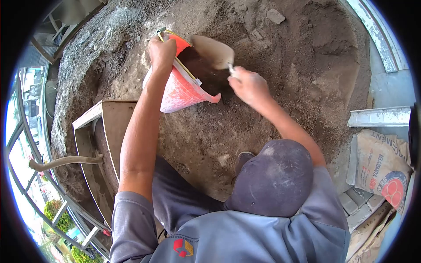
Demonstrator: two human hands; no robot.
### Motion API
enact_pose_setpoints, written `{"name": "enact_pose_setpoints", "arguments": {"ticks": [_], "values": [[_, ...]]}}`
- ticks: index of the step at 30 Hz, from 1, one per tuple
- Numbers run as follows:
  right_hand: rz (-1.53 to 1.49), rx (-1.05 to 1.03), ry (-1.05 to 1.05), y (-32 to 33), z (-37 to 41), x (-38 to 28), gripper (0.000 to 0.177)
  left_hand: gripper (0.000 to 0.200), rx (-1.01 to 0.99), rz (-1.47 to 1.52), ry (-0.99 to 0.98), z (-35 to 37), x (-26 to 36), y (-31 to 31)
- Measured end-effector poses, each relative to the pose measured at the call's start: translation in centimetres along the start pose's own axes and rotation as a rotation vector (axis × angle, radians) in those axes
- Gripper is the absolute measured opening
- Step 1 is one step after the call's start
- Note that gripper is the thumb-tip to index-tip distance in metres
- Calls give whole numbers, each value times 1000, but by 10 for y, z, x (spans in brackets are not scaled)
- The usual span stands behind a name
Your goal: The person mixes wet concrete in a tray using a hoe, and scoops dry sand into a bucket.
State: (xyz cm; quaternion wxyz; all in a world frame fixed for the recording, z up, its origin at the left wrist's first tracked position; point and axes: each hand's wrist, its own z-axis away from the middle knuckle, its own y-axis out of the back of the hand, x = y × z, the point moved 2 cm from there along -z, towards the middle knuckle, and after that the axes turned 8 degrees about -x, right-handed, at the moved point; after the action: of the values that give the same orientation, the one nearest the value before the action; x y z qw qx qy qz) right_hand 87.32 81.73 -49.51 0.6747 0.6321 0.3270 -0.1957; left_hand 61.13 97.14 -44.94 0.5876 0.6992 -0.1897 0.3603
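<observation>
My left hand (162,53) is closed at the rim and yellowish handle of a red, white-smeared bucket (182,90). The bucket lies tilted over the ground with its mouth facing the upper right, and dark sand (189,60) shows inside it. In my right hand (249,87) is the handle of a trowel (213,51), gripped with curled fingers. Its broad blade, slightly blurred, is at the bucket's mouth and overlaps the opening in this view. Both arms reach forward over a heap of brown sand (302,83).
A wooden box (109,131) stands to the left, with a curved wooden handle (66,162) across it. Cement bags (379,164) and grey blocks (357,199) are on the right, near a whitish metal beam (379,117). Stone chunks (276,16) lie on the sand.
</observation>
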Motion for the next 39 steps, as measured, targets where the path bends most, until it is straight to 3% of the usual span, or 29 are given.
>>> {"name": "enact_pose_setpoints", "arguments": {"ticks": [1,2,3,7,9,10,12,14,16,18,20,23,27,32,35,39], "values": [[-123,29,43,-4,8,28,26,47,-2,-121,28,3,6,1],[-499,-292,-374,17,24,26,25,48,-5,-241,56,6,11,4],[-611,-307,-465,13,43,44,22,47,-62,-237,72,5,16,6],[-654,-343,-623,6,127,81,29,45,-224,-85,47,-4,-5,28],[-615,-372,-642,12,148,77,31,44,-253,17,15,3,-10,44],[-594,-391,-650,13,155,74,32,46,-292,206,-69,2,-22,53],[-535,-418,-603,3,158,77,36,55,-394,313,-50,-8,-49,83],[-501,-465,-519,-8,150,72,36,62,-479,607,1,16,-44,123],[-495,-562,-511,-25,128,64,30,62,-540,620,93,18,-61,157],[-453,-601,-423,-52,92,59,26,48,-496,473,170,4,-109,183],[-539,-531,-295,-51,47,31,27,42,-468,316,305,-10,-155,200],[-407,-367,-319,-97,-30,57,28,34,-545,308,494,-9,-178,206],[-316,-187,-403,-91,-78,69,32,31,-544,406,538,2,-181,204],[-480,-19,-567,-51,-111,120,31,31,-454,541,557,30,-201,206],[-486,45,-504,-40,-110,144,34,34,-425,578,530,37,-205,205],[-435,39,-448,-17,-85,128,34,33,-417,614,511,40,-184,199]]}}
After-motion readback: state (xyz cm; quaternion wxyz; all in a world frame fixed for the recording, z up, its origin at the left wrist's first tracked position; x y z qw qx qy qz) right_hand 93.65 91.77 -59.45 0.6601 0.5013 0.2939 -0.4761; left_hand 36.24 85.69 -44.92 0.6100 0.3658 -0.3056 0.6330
